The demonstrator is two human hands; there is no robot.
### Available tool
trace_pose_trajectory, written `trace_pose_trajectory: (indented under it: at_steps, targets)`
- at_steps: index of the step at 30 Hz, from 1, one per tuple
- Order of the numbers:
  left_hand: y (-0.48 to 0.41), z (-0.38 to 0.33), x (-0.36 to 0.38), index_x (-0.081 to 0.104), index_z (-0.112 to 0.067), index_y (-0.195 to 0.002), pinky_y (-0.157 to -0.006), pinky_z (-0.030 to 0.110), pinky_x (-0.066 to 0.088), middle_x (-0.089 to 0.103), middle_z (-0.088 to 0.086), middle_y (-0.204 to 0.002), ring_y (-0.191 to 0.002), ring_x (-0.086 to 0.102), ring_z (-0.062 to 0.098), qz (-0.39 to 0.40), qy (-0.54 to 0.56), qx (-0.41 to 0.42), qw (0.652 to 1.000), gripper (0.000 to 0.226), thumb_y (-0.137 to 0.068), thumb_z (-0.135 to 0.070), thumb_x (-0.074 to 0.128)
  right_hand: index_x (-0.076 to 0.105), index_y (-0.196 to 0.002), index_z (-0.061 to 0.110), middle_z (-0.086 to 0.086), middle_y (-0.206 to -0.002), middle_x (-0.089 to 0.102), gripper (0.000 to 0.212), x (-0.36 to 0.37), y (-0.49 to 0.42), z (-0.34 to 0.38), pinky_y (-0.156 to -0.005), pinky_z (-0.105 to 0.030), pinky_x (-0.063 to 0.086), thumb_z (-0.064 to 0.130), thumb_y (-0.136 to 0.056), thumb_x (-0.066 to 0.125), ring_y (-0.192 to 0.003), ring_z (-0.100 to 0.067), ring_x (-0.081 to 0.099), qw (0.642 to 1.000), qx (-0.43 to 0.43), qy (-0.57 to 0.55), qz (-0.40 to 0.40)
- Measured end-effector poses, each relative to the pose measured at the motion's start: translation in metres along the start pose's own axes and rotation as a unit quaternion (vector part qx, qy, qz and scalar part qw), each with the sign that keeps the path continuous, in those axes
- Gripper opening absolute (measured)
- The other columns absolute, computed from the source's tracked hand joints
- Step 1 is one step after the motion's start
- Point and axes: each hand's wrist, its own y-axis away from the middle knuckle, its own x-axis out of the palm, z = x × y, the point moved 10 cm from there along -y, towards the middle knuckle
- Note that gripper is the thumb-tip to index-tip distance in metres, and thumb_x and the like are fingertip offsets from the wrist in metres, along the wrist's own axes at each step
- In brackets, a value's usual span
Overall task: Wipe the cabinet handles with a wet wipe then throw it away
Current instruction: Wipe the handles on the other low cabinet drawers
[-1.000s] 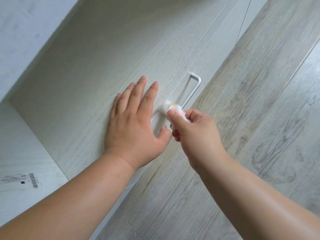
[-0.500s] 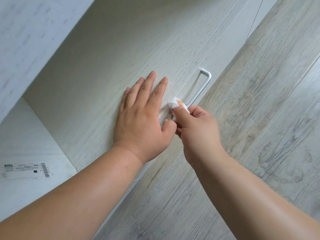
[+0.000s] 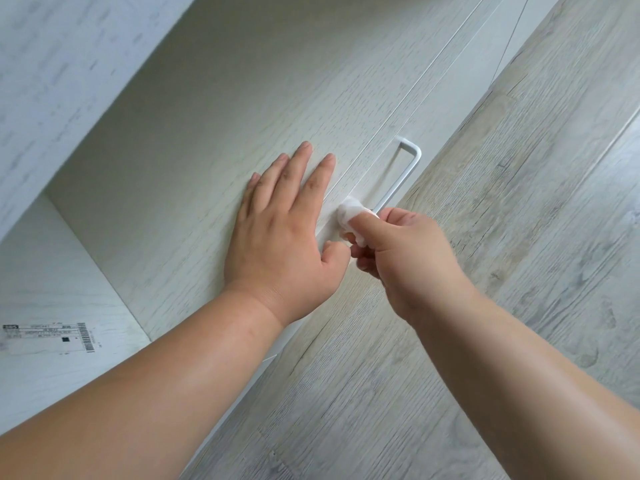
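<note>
**Left hand** (image 3: pixel 284 233): released, holding nothing. It lies flat, palm down, with straight, slightly spread fingers on the door. Its thumb points toward the right hand and nearly meets that hand's curled fingers.

**Right hand** (image 3: pixel 408 258): grasping. Its thumb and curled fingers pinch the wipe, with the thumb lying on top of the wad. Whether the fingers underneath also wrap the bar cannot be told.

**Small crumpled white wet wipe** (image 3: pixel 349 212): bunched at the right hand's thumb tip. It is pressed against the nearer end of the handle, just beside the left hand's index finger.

**Slim white metal U-shaped bar handle** (image 3: pixel 403 180): runs away from the right hand's fingertips along the door. Its far end bends into the door beyond both hands. Its near end is hidden under the wipe and fingers.

**Pale wood-grain cabinet door** (image 3: pixel 207 133): lies under the left palm and extends beyond its fingertips. A thin seam runs just past the left index finger, between that hand and the handle.

**Grey wood-look plank floor** (image 3: pixel 519 254): lies on the outer side of the right hand and under the right forearm.

**White panel with a printed barcode label** (image 3: pixel 52 336): lies well apart from the left hand, off the outer side of the left forearm. The label text is too small to read.
</note>
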Motion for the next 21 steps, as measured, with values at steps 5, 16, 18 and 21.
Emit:
trace_pose_trajectory:
  at_steps: [5, 16, 18, 21]
  targets:
    - [0.0, 0.0, 0.001, 0.023, -0.027, -0.166, -0.131, 0.048, 0.011, 0.016, 0.0, -0.174, -0.16, 0.01, 0.021, 0.006, -0.004, 0.001, 1.0, 0.087, -0.081, -0.044, 0.034, 0.064, -0.075, 0.007, -0.004, -0.068, 0.07, 0.021, -0.021, 0.005, 0.007, -0.06, -0.026, 0.053, 0.017, -0.093, 0.072, -0.06, -0.013, 0.066, 0.998, -0.019, 0.066, -0.011]
    - [0.0, 0.0, 0.0, 0.023, -0.026, -0.166, -0.131, 0.046, 0.009, 0.015, 0.0, -0.174, -0.16, 0.01, 0.021, 0.009, -0.008, -0.004, 1.0, 0.09, -0.077, -0.042, 0.033, 0.066, -0.094, 0.013, -0.001, -0.071, 0.066, 0.006, -0.052, -0.001, 0.017, -0.071, -0.03, 0.053, 0.007, -0.093, 0.068, -0.066, -0.011, 0.062, 0.987, -0.095, -0.042, -0.126]
    - [0.0, -0.001, 0.0, 0.024, -0.026, -0.165, -0.131, 0.047, 0.011, 0.017, 0.0, -0.174, -0.16, 0.012, 0.022, 0.003, -0.009, -0.003, 1.0, 0.091, -0.077, -0.041, 0.034, 0.066, -0.09, 0.014, -0.005, -0.07, 0.067, 0.008, -0.046, 0.005, 0.019, -0.067, -0.03, 0.051, 0.015, -0.095, 0.072, -0.066, -0.013, 0.061, 0.985, -0.12, -0.008, -0.128]
    - [0.0, -0.002, -0.001, 0.027, -0.024, -0.164, -0.13, 0.05, 0.015, 0.021, 0.002, -0.173, -0.159, 0.016, 0.024, -0.007, -0.009, 0.002, 1.0, 0.09, -0.076, -0.04, 0.035, 0.064, -0.086, 0.012, -0.013, -0.073, 0.07, 0.015, -0.031, 0.019, 0.005, -0.059, -0.028, 0.047, 0.02, -0.096, 0.073, -0.064, -0.015, 0.059, 0.985, -0.12, 0.024, -0.123]
